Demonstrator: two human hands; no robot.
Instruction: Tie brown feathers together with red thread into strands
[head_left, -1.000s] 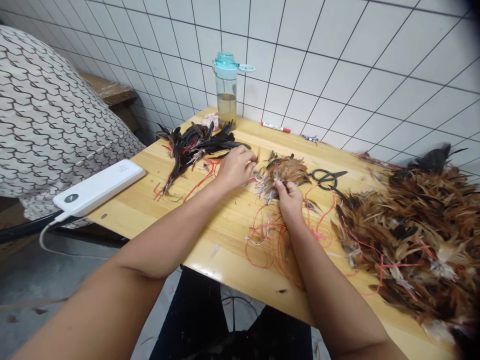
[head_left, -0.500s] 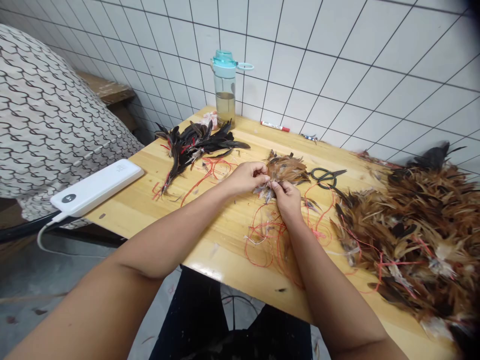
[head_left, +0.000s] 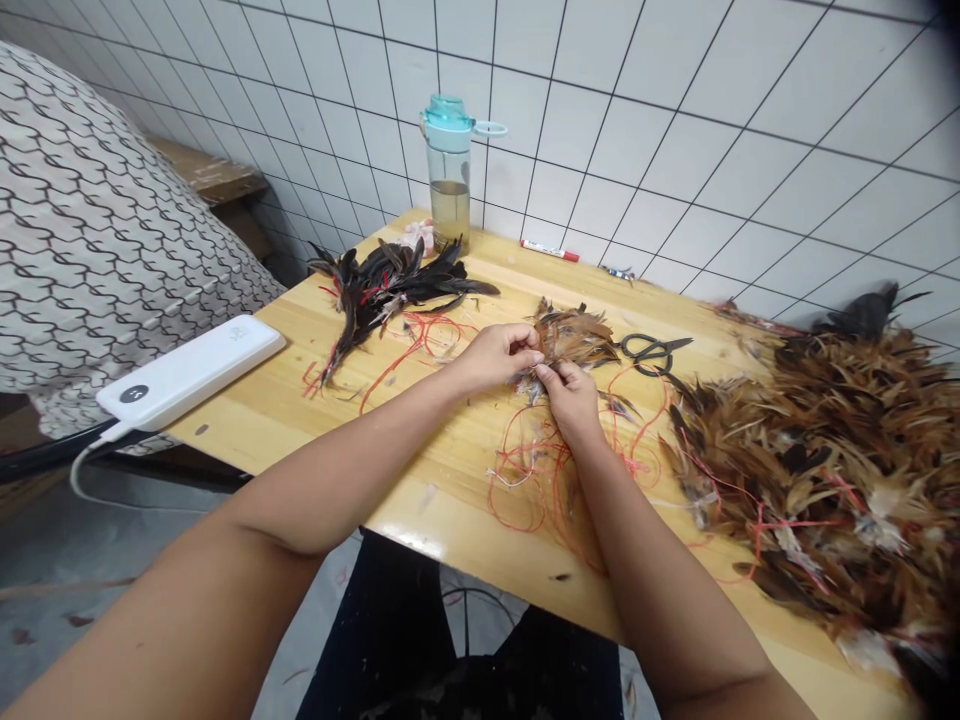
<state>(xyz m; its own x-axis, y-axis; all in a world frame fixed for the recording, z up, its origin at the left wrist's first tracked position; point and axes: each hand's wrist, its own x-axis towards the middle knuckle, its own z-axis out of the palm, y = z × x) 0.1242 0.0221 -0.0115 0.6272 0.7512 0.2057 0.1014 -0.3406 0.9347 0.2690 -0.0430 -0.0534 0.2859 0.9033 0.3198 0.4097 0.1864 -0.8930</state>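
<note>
A bunch of brown feathers (head_left: 577, 335) lies on the table at its middle, its pale quill ends turned toward me. At those ends my left hand (head_left: 501, 352) pinches with thumb and forefinger, from the left side. My right hand (head_left: 571, 398) meets it there, thumb and finger closed close to the left fingertips. What exactly lies between the fingertips is too small to make out. Loose red string (head_left: 525, 470) coils on the wood below the hands. A pair of dark-handled scissors (head_left: 649, 355) rests just right of the bunch.
A large heap of brown feathers (head_left: 847, 450) covers the table's right side. Black feathers (head_left: 397, 285) lie at the left, before a water bottle (head_left: 448, 180). A white power bank (head_left: 191, 372) with a cable sits at the left edge. A marker (head_left: 550, 251) lies by the tiled wall.
Both hands stay at the quill ends; the right hand has shifted very slightly left. The view has moved a little, and everything else lies as before.
</note>
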